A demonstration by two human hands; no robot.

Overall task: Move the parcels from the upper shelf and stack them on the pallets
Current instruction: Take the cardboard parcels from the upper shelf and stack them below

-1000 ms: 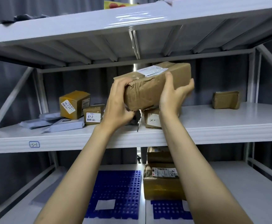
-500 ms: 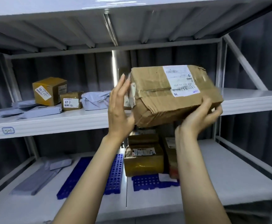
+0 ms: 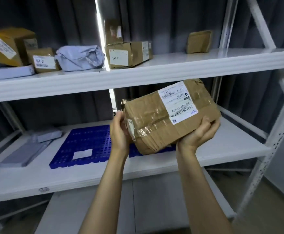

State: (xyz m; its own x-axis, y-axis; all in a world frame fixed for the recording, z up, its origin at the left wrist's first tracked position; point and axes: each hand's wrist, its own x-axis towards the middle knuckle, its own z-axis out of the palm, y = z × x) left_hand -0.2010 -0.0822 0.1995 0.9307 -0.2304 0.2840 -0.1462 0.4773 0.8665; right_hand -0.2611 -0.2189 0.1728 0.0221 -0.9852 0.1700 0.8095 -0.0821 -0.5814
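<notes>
Parcel (image 3: 154, 127) now below upper shelf (image 3: 180, 69) — left hand (image 3: 119, 132), right hand (image 3: 199, 133) (underneath) holding.

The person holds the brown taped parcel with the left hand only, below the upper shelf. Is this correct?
Not the left hand only: in the head view the right hand also holds the parcel, cupping its right end. It is indeed below the upper shelf.
</notes>
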